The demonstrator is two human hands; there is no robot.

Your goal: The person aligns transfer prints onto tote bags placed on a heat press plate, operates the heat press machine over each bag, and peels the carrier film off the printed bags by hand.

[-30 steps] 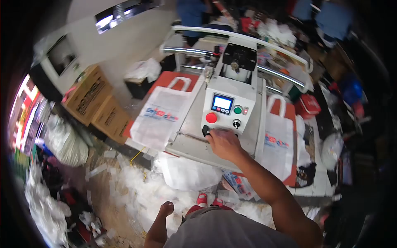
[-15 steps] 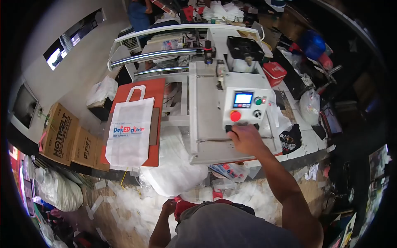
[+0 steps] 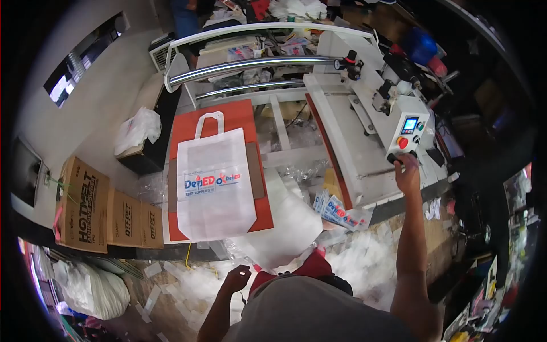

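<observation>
My right hand (image 3: 407,171) is closed round the black handle (image 3: 393,158) under the control box (image 3: 411,119) of a heat press. The box carries a lit screen, a red button and a green one. To its left extends the press's white upper plate (image 3: 356,137). A white tote bag (image 3: 213,199) with blue and red DepED print lies flat on the red-brown lower bed (image 3: 245,117), its handle loop pointing away from me. My left hand (image 3: 237,278) hangs beside my body with fingers curled in, nothing visible in it.
Two chrome rails (image 3: 256,69) cross the back of the frame. White sheet material (image 3: 282,222) hangs at the front edge, beside printed DepED transfers (image 3: 345,214). Cardboard boxes (image 3: 85,205) stand at left. A filled white sack (image 3: 94,288) and scraps lie on the floor.
The press head with its control box has slid right along the rails, my right hand moving with it on the handle. The view has shifted, and more of the frame beside the bag shows.
</observation>
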